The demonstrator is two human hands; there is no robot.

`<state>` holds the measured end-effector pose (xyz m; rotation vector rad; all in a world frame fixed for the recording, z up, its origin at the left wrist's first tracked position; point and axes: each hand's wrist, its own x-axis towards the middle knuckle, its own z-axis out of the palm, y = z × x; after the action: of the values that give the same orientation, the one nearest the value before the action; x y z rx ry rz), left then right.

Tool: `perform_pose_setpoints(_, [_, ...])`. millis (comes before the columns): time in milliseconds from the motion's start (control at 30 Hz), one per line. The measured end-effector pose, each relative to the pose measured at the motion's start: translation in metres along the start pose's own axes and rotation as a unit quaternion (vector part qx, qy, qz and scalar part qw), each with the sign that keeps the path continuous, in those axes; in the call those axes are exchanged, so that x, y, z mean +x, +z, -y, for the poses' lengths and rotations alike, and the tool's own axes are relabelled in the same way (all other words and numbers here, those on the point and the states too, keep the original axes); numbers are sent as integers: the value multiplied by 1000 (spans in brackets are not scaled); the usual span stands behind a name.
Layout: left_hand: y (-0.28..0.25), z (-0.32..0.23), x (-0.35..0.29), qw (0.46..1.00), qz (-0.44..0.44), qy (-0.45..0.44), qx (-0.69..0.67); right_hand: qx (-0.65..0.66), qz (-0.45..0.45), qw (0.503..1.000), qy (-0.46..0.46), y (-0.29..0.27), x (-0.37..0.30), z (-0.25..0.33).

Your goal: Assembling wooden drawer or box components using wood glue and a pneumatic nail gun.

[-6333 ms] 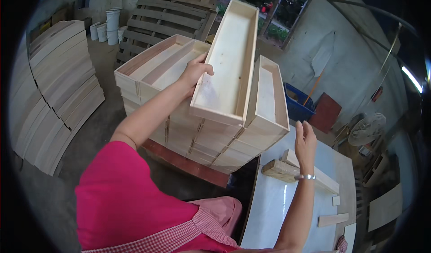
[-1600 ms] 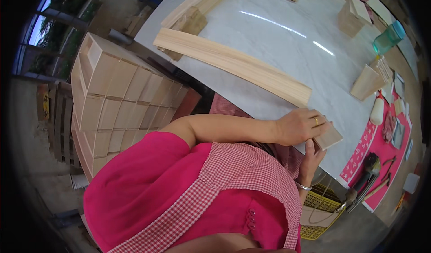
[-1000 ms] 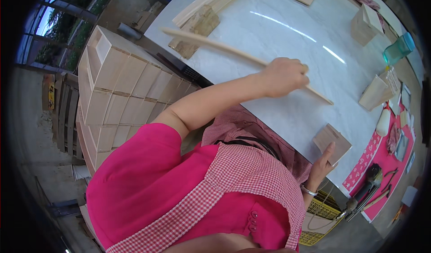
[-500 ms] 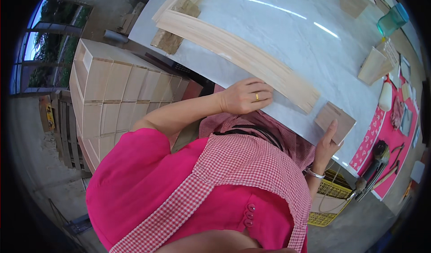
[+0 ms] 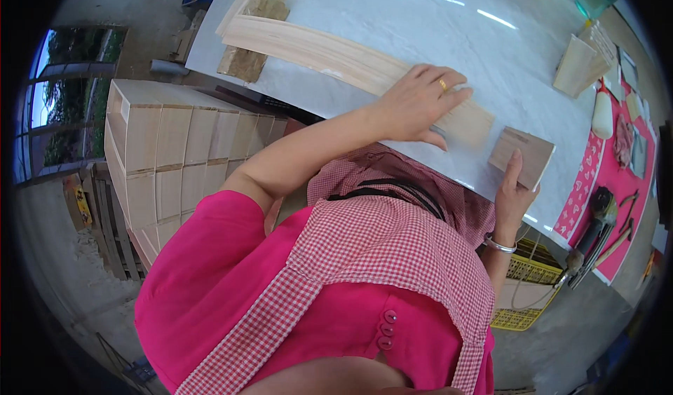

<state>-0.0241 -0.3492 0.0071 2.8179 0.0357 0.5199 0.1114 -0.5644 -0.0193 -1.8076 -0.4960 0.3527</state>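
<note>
A long pale wooden board lies across the white marbled table. My left hand is over its right part, fingers spread and thumb stretched toward the table's near edge. It seems to rest on the board, with nothing gripped. To its right, my right hand holds a small square wooden block, thumb on the upper face and the other fingers mostly hidden beneath. The block is beside the board's right end and apart from it.
Rough brown blocks are at the board's left end. Stacked wooden boxes stand left of the table. At right are a pale wooden holder, a white bottle, a pink cloth and a power tool. A yellow crate stands below.
My left hand has moved right and away from me, from the board's near side onto it, and its curled fingers have spread. My right hand still holds the block. The view has shifted slightly.
</note>
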Motion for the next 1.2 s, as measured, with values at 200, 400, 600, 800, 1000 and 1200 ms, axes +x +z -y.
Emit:
perform_pose_setpoints(200, [7, 16, 6, 994, 107, -32, 13, 11, -6, 1000, 11, 3, 3, 2])
perform_pose_setpoints(400, [-11, 22, 37, 965, 240, -90, -53, 26, -2, 1000, 12, 2, 5, -2])
perform_pose_setpoints(600, [-15, 31, 52, 931, 319, -125, -128, 20, 0, 1000, 6, 1, 5, 0])
perform_pose_setpoints(800, [-14, 36, 56, 923, 333, -133, -142, 25, -7, 1000, 9, 3, 7, -1])
perform_pose_setpoints(1000, [-16, 42, 59, 910, 354, -122, -179, -18, 15, 1000, 12, -1, 8, -11])
perform_pose_setpoints(1200, [-6, 40, 55, 931, 290, -112, -191, 22, 7, 1000, 5, -4, 8, -29])
